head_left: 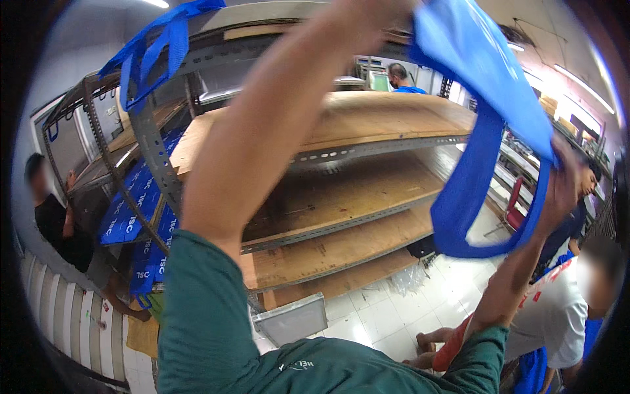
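A blue fabric tote bag (482,59) is stretched between my two raised hands, in front of the rack's right end. Its broad strap loop (459,190) hangs down below it. My left hand (387,16) is closed at the bag's upper left edge; the fingers are blurred and partly cut off by the frame's top. My right hand (559,184) grips the bag's lower right corner near the strap, with the fingers bent round the fabric. Both my arms are lifted, the left one passing across the shelves.
A metal rack with wooden shelves (394,118) stands before me. Another blue bag (154,59) hangs at its upper left corner. Printed blue bags (134,203) lie on shelves at left. A framed panel (292,320) leans below. People are at left (62,223), close right (545,322) and behind the rack.
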